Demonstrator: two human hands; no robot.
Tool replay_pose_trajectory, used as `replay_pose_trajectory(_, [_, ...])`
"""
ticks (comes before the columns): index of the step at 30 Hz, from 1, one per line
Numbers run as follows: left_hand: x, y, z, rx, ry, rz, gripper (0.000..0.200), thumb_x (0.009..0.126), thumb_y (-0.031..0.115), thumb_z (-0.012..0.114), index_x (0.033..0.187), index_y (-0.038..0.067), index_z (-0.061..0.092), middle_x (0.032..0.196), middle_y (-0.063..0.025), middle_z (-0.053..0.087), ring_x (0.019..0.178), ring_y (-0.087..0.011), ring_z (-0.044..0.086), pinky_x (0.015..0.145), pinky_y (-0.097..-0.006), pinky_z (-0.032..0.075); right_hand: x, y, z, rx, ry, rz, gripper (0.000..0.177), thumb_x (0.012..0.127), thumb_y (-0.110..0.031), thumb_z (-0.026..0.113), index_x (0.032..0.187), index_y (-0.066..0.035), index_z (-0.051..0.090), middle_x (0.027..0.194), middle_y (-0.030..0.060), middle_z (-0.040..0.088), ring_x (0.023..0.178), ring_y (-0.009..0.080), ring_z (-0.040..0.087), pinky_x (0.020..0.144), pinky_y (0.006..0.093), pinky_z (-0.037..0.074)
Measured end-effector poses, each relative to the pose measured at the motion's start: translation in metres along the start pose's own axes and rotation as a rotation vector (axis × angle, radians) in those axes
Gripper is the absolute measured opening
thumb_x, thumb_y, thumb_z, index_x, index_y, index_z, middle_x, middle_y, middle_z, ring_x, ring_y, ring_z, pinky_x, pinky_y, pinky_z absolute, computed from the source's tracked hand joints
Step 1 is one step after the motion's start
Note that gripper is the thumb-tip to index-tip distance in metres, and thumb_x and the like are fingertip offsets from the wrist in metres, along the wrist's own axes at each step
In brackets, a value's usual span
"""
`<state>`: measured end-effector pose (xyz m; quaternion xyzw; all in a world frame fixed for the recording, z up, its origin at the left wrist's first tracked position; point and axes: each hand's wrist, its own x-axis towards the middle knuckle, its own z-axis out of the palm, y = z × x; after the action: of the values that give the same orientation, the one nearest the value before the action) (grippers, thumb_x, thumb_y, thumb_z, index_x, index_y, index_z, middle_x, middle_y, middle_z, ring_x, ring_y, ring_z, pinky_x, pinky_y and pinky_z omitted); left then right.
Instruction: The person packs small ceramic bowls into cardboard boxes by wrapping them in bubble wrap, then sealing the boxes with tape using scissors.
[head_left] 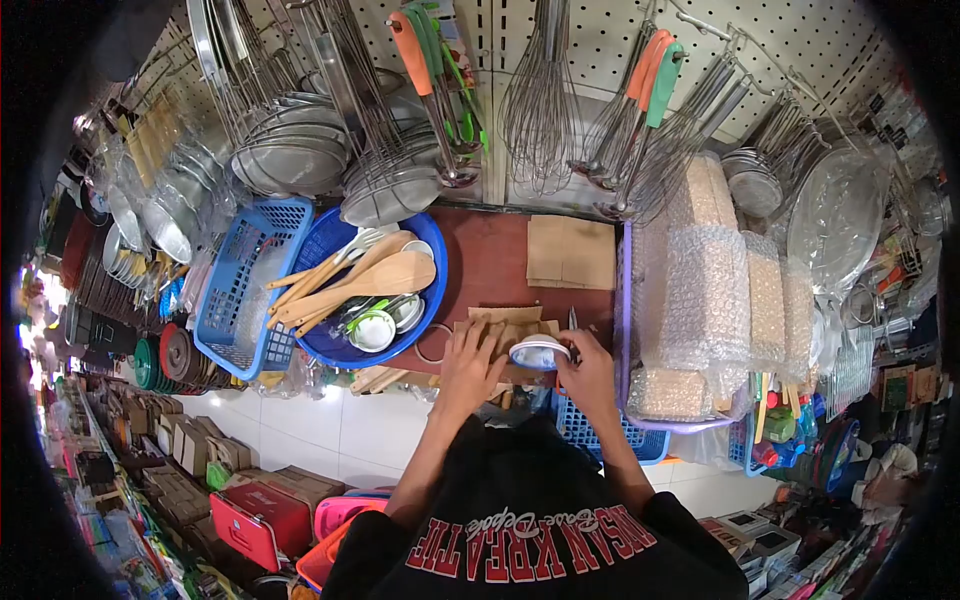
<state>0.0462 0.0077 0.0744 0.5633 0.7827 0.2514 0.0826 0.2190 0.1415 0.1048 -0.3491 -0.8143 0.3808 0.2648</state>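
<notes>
My right hand (588, 372) grips a small round blue-and-white item (538, 352), which looks like a roll of tape, just above a stack of folded brown cardboard pieces (505, 328) on the reddish shelf (490, 262). My left hand (468, 362) lies flat on the cardboard with its fingers spread, pressing it down. Both hands are close together at the shelf's front edge.
A round blue basin (432, 300) with wooden spatulas and a blue basket (240, 290) stand at the left. Bubble-wrapped bundles (705, 290) fill a purple crate at the right. Whisks, strainers and tongs hang on the pegboard (590, 40) behind. More flat cardboard (570, 250) lies farther back.
</notes>
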Motion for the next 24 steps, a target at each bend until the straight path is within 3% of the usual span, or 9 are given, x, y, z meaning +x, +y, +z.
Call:
replay_pose_trajectory(3, [0.008, -0.013, 0.012, 0.035, -0.057, -0.042, 0.095, 0.079, 0.027, 0.078, 0.156, 0.006, 0.026, 0.154, -0.0236, 0.035, 0.146, -0.0386, 0.029, 0.12, -0.0522, 0.024, 0.012, -0.002, 0.014, -0.158, -0.015, -0.094, 0.027, 0.08, -0.011, 0.072, 0.106, -0.013, 0.064, 0.095, 0.0099, 0.067, 0.083, 0.0326, 0.069, 0.067, 0.0423, 0.056])
replay_pose_trajectory(4, [0.01, -0.021, 0.018, 0.071, -0.12, -0.031, 0.114, 0.074, 0.035, 0.083, 0.159, 0.004, 0.013, 0.156, -0.0261, 0.031, 0.148, -0.0392, 0.026, 0.121, -0.0529, 0.021, 0.017, 0.001, 0.023, -0.205, -0.029, -0.12, 0.027, 0.08, -0.012, 0.072, 0.106, -0.014, 0.063, 0.096, 0.0097, 0.067, 0.083, 0.0326, 0.07, 0.067, 0.0423, 0.056])
replay_pose_trajectory(8, [0.008, -0.033, 0.031, -0.055, -0.1, -0.046, 0.122, 0.068, 0.042, 0.086, 0.157, 0.0, 0.014, 0.155, -0.0264, 0.032, 0.147, -0.0397, 0.027, 0.121, -0.0515, 0.023, 0.029, 0.022, 0.053, -0.37, -0.112, -0.147, 0.028, 0.081, -0.017, 0.072, 0.107, -0.014, 0.064, 0.101, 0.0087, 0.067, 0.084, 0.0326, 0.07, 0.069, 0.0438, 0.057])
replay_pose_trajectory(17, [0.006, -0.043, 0.038, -0.061, -0.068, -0.033, 0.12, 0.067, 0.048, 0.085, 0.155, -0.001, 0.021, 0.155, -0.0217, 0.035, 0.143, -0.0382, 0.034, 0.118, -0.051, 0.026, 0.033, 0.056, 0.097, -0.513, -0.211, -0.143, 0.027, 0.075, -0.015, 0.075, 0.1, -0.012, 0.068, 0.095, 0.0107, 0.07, 0.093, 0.0312, 0.069, 0.075, 0.0419, 0.057])
replay_pose_trajectory(21, [0.004, -0.049, 0.043, -0.061, -0.037, 0.011, 0.106, 0.075, 0.044, 0.081, 0.154, -0.001, 0.026, 0.155, -0.0215, 0.037, 0.144, -0.0377, 0.034, 0.119, -0.0506, 0.025, 0.034, 0.053, 0.093, -0.487, -0.227, -0.085, 0.029, 0.076, -0.015, 0.076, 0.104, -0.011, 0.069, 0.098, 0.0117, 0.07, 0.094, 0.0312, 0.069, 0.08, 0.0413, 0.057])
replay_pose_trajectory(24, [0.003, -0.054, 0.044, -0.07, 0.004, 0.048, 0.092, 0.082, 0.038, 0.076, 0.152, -0.001, 0.031, 0.155, -0.0213, 0.037, 0.144, -0.0371, 0.034, 0.12, -0.0506, 0.024, 0.031, 0.054, 0.087, -0.338, -0.241, -0.07, 0.035, 0.081, -0.017, 0.074, 0.114, -0.009, 0.068, 0.11, 0.0142, 0.067, 0.104, 0.0309, 0.065, 0.087, 0.0426, 0.055])
